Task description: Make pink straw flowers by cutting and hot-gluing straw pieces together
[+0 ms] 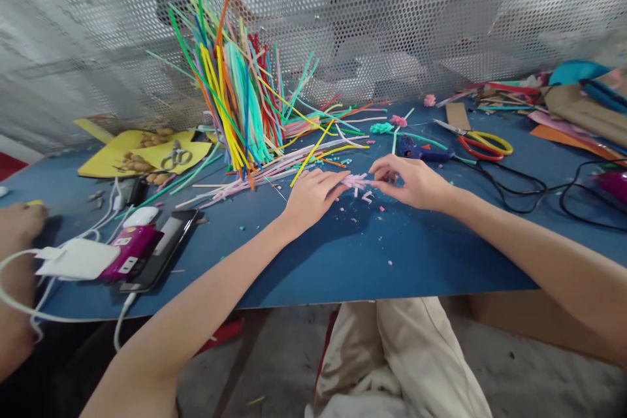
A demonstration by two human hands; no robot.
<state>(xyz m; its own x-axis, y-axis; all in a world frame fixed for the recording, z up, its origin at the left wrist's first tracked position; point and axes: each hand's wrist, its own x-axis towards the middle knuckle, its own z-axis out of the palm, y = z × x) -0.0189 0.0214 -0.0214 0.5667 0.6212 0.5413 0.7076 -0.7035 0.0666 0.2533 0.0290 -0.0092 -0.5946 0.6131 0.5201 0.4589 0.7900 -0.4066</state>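
Between my hands, just above the blue table, is a fuzzy pale pink-lilac pipe-cleaner piece (356,180) with short branches sticking out. My left hand (316,197) pinches its left end between thumb and fingers. My right hand (409,181) has thumb and fingertips closed on its right end. Small pink snippets (366,196) lie on the table under it. Behind my right hand lies a dark blue glue gun (424,151). Farther back rest a teal and pink pipe-cleaner flower (398,121) with a pale green stem and a small pink bloom (430,100).
A large bunch of coloured pipe cleaners (240,104) stands against the perforated metal panel (382,19). Scissors (482,142) and black cable (526,199) lie to the right. At left are a phone (164,251), a purple power strip (131,251), yellow paper (115,157) and another person's hand (22,222).
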